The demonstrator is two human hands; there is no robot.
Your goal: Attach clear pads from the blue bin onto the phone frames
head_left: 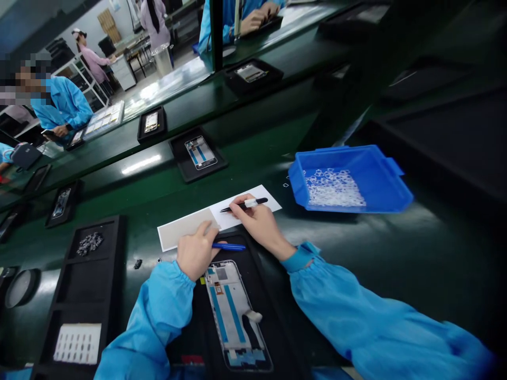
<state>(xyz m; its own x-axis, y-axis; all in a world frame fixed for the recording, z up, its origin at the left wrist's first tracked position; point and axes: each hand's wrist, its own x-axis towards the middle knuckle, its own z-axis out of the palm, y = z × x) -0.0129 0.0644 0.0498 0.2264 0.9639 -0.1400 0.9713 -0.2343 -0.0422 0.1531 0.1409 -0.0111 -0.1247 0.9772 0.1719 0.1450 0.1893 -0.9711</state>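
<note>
My right hand (pixel 257 219) holds black tweezers (pixel 262 200) with a white wrap. Their tip points left over a white strip of card (pixel 261 199) that has a beige panel on its left part. Close by, my left hand (pixel 196 250) rests fingertips at the card's lower edge. A slim blue pen-like stick (pixel 233 247) sticks out rightward from under its thumb, its other end hidden in the hand. Below both hands, an opened phone frame (pixel 237 316) with blue strips and a loose flex cable lies in a black tray (pixel 273 322).
A blue bin (pixel 380 184) of small white rings stands at right. Left is a black compartment tray (pixel 79 285) with small black parts (pixel 90 243) and a white sheet (pixel 78 343). Further trays with phone frames (pixel 201 153) sit beyond. Co-workers in blue (pixel 65 105) are across the line.
</note>
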